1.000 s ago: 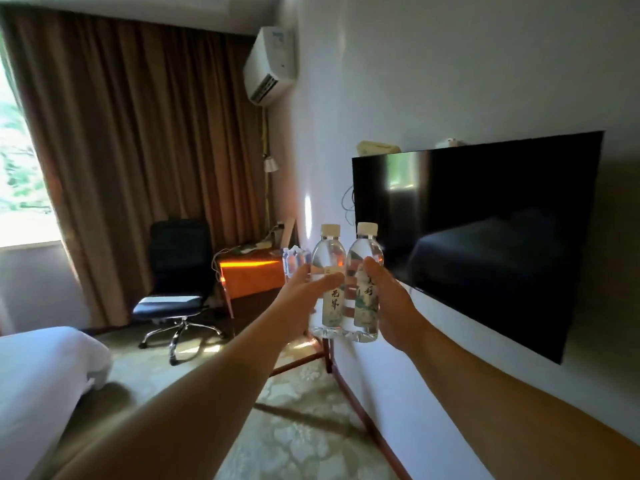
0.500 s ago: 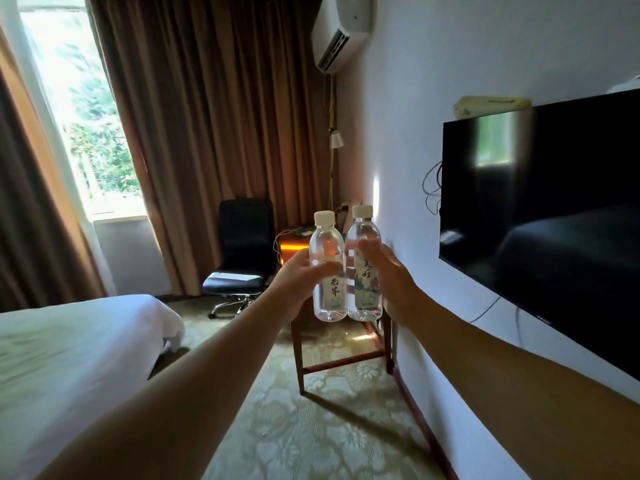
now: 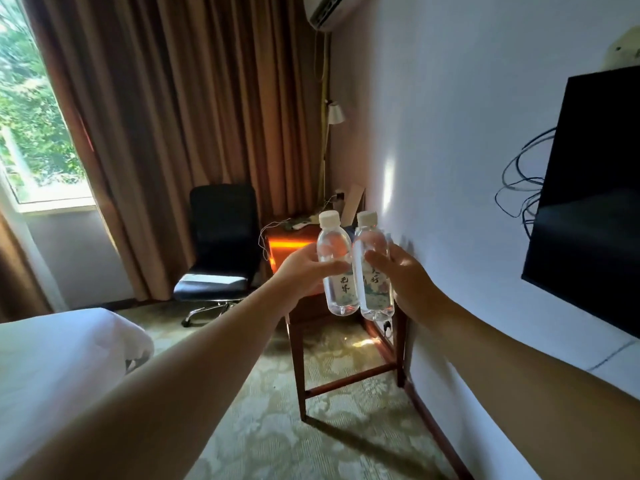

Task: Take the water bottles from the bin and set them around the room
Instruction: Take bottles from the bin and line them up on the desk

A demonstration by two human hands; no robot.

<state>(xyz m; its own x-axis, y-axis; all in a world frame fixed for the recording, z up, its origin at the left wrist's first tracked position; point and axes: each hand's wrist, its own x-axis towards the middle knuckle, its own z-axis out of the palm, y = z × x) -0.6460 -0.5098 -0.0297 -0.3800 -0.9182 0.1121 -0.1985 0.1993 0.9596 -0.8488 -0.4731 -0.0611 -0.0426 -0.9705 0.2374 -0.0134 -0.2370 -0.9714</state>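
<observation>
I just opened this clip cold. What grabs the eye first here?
Two clear water bottles held up side by side mid-frame: the left bottle in the left hand, the right bottle in the right hand. Behind them stands a wooden desk against the wall, with a black television at right.

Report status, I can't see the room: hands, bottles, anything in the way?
Left hand holds one bottle, right hand the other bottle. Both upright, capped, side by side. Wooden desk ahead, nothing blocking.
</observation>
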